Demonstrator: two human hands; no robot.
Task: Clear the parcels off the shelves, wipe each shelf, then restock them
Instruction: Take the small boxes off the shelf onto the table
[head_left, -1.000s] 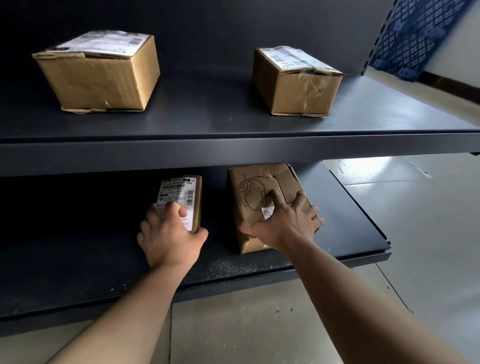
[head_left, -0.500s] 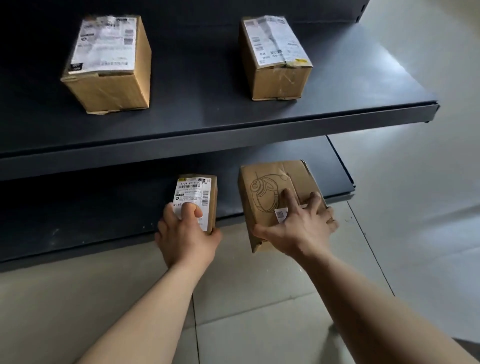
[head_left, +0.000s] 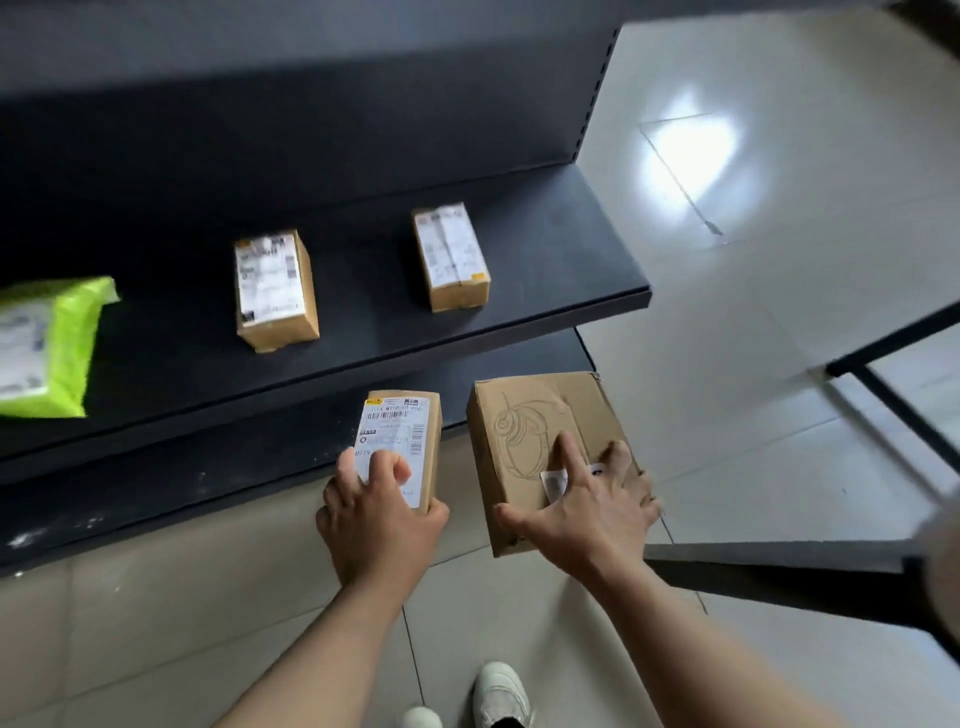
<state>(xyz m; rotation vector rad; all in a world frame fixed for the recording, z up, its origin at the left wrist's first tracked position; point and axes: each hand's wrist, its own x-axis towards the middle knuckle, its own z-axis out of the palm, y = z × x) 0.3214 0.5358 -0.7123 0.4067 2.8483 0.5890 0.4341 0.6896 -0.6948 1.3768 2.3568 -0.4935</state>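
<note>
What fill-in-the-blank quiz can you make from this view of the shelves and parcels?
1. The small box in the left hand bears a barcode ____.
2. The right hand holds the big box, making ____ carried in all.
3. The upper shelf shows two more boxes and one ____ bag.
4. The shoes are ____.
Missing words: label; two; green; white.

Left, labelled parcel; right, sketched parcel
</note>
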